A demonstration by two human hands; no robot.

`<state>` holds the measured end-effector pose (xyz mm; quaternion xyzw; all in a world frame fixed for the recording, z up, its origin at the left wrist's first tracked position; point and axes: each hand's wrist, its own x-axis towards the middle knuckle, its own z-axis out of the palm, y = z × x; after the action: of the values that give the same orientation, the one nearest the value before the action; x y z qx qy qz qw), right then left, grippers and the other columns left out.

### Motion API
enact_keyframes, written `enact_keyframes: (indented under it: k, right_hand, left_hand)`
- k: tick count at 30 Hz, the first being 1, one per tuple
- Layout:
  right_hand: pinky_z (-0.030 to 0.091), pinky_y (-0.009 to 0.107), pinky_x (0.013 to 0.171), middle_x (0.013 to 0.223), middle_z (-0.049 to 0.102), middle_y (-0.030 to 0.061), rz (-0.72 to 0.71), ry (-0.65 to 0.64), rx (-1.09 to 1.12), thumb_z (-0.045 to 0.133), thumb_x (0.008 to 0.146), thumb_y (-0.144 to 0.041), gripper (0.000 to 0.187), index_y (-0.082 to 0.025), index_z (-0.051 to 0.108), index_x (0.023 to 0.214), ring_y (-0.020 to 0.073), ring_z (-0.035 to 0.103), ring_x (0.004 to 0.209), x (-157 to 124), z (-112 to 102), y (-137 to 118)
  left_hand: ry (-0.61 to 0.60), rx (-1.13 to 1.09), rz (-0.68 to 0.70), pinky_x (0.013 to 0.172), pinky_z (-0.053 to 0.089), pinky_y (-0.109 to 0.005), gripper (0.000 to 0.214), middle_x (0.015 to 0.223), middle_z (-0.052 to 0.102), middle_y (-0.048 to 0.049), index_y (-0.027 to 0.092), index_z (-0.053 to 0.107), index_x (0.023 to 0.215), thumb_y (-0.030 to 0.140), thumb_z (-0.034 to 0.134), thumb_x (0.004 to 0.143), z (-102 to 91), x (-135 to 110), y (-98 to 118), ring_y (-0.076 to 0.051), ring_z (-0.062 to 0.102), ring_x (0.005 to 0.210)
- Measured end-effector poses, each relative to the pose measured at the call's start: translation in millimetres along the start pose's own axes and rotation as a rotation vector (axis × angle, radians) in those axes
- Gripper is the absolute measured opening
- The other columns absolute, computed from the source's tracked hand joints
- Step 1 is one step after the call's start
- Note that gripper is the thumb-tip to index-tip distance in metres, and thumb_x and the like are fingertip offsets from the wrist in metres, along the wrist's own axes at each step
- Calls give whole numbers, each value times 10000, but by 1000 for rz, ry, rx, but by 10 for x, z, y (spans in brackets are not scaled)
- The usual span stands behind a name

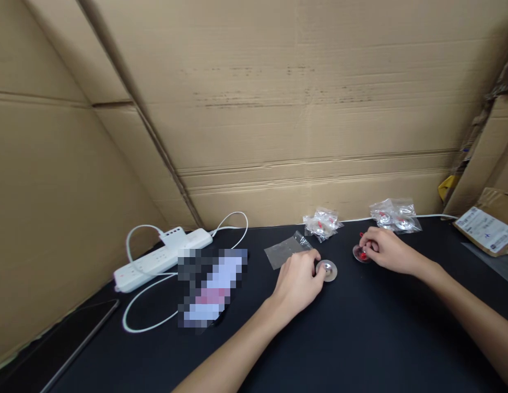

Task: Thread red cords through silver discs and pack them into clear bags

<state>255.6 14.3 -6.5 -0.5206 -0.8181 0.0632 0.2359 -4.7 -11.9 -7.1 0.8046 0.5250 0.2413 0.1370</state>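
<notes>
Thumb and fingers of my left hand (pixel 297 279) close on the left rim of a round, clear suction cup (pixel 330 271), which lies low at the black table. Farther right, my right hand (pixel 383 250) pinches at a second clear suction cup (pixel 356 253) that has red parts on it. The fingertips partly cover this second cup, and its exact grip point is hidden. Beside the left hand lies a flat, clear plastic bag (pixel 284 252), partly behind the knuckles.
Clear packets (pixel 322 224) with red bits and more bagged discs (pixel 395 215) lie along the cardboard wall (pixel 311 125). A white power strip (pixel 155 262) with cables and a pixelated object (pixel 215 286) are left. A brown parcel (pixel 489 218) stands right; a dark flat device (pixel 74 341) lies front left.
</notes>
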Motion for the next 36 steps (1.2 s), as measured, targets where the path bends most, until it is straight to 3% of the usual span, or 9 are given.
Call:
enact_keyframes:
  k: [4,12,20,25,36]
  right_hand:
    - [416,269,635,775,589,37,-41,-117,32,599,821,-163,95,-181,661,752,154,549,668,-26,-22,-9]
    - [418,264,649,762,564,29,-133,-82,49,477,908,-159,204,-187,469,706,140,531,653,-37,100,-184]
    - [380,259,630,725,572,27,-125,-128,-20,391,980,-222,314,-176,553,715,141,547,639,-20,181,-357]
    - [317,266,564,632,561,20,-42,-59,-83,463,964,-332,382,-181,590,637,142,525,567,-30,178,-341]
    - [309,270,551,628,540,19,24,38,-87,438,904,-217,282,-200,442,623,140,472,548,-24,163,-379]
  left_hand:
    - [-2,5,-13,548,327,-273,160,671,638,-23,211,680,876,302,550,852,-1,-10,18,-189,589,628]
    - [36,7,6,550,306,-271,128,646,602,7,222,656,854,278,540,857,5,-11,30,-175,559,631]
    - [21,5,36,570,334,-279,154,680,612,-11,204,663,870,283,530,870,14,-10,28,-178,564,653]
    - [22,-2,38,575,344,-280,154,680,619,-11,206,663,870,287,532,868,9,-9,28,-181,570,657]
    - [21,-2,29,552,329,-281,142,692,635,-24,203,659,844,283,542,853,22,-9,22,-182,579,642]
